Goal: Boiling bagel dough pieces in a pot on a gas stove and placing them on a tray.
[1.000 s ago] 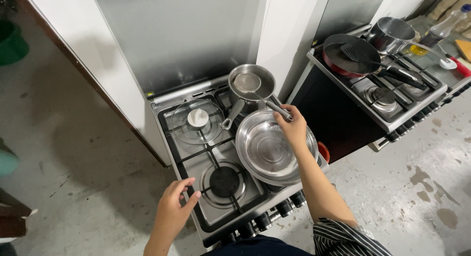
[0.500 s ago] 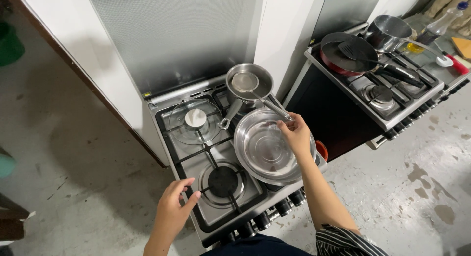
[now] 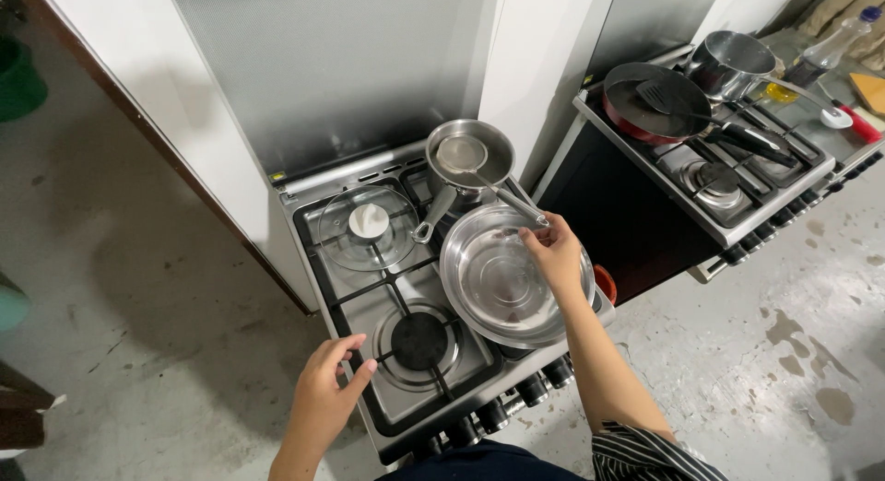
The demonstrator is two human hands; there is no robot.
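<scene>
the right hand (image 3: 556,252) pinches the far rim of the steel bowl (image 3: 512,280) on the stove (image 3: 369,306), front right burner; the left hand (image 3: 324,398), loosely open, rests at the stove's front left edge.

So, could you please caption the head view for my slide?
Right hand on strainer handle over steel bowl; left hand at stove's edge.

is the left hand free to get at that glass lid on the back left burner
Probably yes. The left hand rests open at the stove's front left edge, holding nothing. Between it and the glass lid lie only the bare front burner and grate, and the lid's white knob is uncovered.
</scene>
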